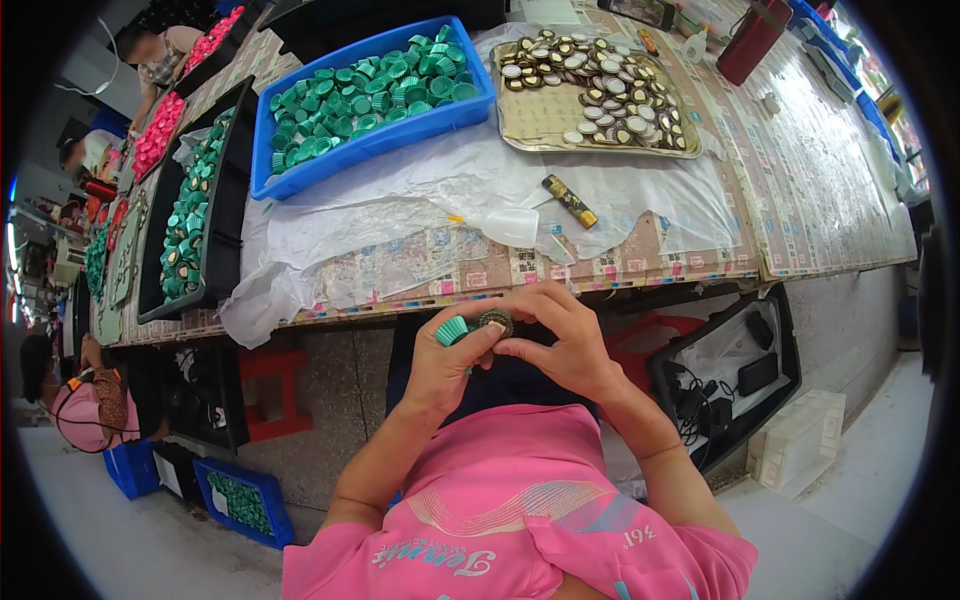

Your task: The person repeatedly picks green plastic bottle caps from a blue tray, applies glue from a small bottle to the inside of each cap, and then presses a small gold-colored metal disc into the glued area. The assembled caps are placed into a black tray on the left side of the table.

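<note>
My left hand (437,368) is closed around a small green fluted cup (451,331), held at its thumb side. Between the fingertips of both hands sits a small round dark-rimmed piece (496,321), its pale spot partly behind my left thumb. My right hand (562,338) pinches that piece from the right with curled fingers. Both hands are over my lap, just before the table's edge. On the table beyond, a blue tray (377,133) is full of green fluted cups (365,95). To its right a metal tray (540,112) carries many round pieces with white or gold faces (615,85).
A black crate (222,190) of green cups stands at the left. A glue bottle with a yellow tip (505,226) and a black-and-gold tube (570,202) lie on white sheeting (400,200). A red flask (753,42) is far right. Other people work at far left.
</note>
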The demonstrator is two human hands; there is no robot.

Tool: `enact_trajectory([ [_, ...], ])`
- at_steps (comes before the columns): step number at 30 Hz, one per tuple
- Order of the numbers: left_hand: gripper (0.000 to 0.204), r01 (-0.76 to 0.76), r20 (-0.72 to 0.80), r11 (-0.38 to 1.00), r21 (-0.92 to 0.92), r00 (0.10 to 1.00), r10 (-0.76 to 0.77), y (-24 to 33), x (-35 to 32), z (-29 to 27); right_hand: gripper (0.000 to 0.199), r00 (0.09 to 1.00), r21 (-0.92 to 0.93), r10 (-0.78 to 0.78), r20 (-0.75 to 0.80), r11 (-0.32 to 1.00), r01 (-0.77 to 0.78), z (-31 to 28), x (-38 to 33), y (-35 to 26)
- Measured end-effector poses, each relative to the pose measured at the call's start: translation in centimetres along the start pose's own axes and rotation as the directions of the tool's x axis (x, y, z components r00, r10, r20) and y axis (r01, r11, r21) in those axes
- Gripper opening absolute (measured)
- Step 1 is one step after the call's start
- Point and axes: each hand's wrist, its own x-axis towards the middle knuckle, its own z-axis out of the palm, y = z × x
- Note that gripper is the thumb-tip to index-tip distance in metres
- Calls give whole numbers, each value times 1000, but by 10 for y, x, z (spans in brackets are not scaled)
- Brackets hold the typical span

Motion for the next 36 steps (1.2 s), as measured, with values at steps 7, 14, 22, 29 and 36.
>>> enact_trajectory([
  [7,33,100,42,988,-113,994,-96,-1,0,-4,45,997,-43,15,77,999,-12,-4,0,4],
  [14,34,91,93,989,-114,992,-80,-1,-1,0,50,997,-102,-67,42,992,71,-5,-2,7],
  [22,30,48,87,995,-85,995,-41,-6,1,-3,47,995,-76,-74,61,994,79,-7,-3,7],
  [29,43,94,194,992,-79,978,-77,13,1,-5,42,999,163,32,42,986,-39,-6,-5,13],
  [36,35,-5,69,998,59,998,1,13,-2,-3,41,998,132,37,50,990,-44,0,-1,14],
])
